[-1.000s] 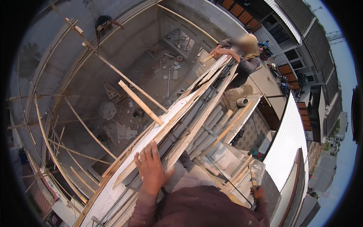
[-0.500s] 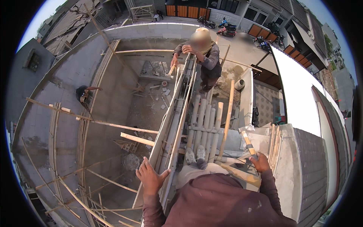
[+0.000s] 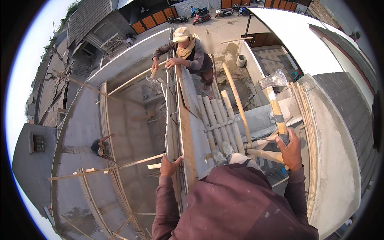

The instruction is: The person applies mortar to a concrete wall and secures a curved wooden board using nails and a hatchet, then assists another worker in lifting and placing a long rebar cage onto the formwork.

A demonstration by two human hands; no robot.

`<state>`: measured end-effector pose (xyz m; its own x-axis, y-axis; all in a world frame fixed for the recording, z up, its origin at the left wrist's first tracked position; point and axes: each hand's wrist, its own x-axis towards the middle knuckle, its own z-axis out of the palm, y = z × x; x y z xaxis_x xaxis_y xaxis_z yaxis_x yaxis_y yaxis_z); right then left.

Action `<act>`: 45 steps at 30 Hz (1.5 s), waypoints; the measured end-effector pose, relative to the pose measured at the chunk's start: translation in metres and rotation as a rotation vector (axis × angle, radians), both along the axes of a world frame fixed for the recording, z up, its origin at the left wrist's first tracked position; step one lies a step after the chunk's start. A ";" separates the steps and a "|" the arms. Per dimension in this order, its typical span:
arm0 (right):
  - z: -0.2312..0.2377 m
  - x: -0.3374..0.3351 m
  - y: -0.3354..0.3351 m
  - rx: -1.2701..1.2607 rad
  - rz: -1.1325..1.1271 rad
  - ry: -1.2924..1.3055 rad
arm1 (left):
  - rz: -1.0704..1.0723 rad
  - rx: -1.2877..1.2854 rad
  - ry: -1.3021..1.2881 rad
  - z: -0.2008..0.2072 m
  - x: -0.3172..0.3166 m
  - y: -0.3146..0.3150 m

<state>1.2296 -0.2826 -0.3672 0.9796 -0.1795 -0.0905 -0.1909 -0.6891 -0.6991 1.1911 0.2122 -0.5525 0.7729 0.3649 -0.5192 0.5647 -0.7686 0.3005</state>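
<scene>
My left hand (image 3: 170, 166) lies at the near end of a long timber formwork, thumb and fingers spread across the gap between the left board (image 3: 169, 132) and the right board (image 3: 186, 138). It seems to touch both; whether it presses on them is hard to tell. In my right hand (image 3: 291, 150) is a hatchet (image 3: 276, 105), its wooden handle wrapped with dark tape and its broad metal head raised away from me. Steel reinforcing bars (image 3: 173, 90) run inside the formwork. Across it, a co-worker (image 3: 196, 56) rests one hand on the boards and holds a hammer (image 3: 152, 76) in the other.
My feet (image 3: 224, 154) stand on several bamboo poles (image 3: 218, 120) laid side by side, high above the ground. To the left is a deep walled space, where another person (image 3: 97, 147) stands lower down. Upright bamboo (image 3: 306, 120) leans by the right-hand wall (image 3: 328, 132).
My left hand has come down onto the formwork boards. The hatchet has risen, its head now turned broadside. My view has swung, and the co-worker's head is lower over the boards.
</scene>
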 end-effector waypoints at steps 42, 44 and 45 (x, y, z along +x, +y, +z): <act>-0.109 0.071 0.035 -0.183 0.664 0.616 | 0.302 -0.044 -0.233 0.011 -0.006 -0.049; -0.132 0.088 0.042 -0.237 0.782 0.660 | 0.293 -0.002 -0.261 0.014 0.001 -0.051; -0.141 0.096 0.046 -0.268 0.846 0.690 | 0.279 -0.011 -0.188 0.021 -0.001 -0.051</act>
<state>1.3252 -0.2367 -0.5082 0.5505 0.4242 -0.7190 0.1209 -0.8927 -0.4341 1.1906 0.1610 -0.5319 0.7265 0.5711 -0.3822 0.6869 -0.5881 0.4269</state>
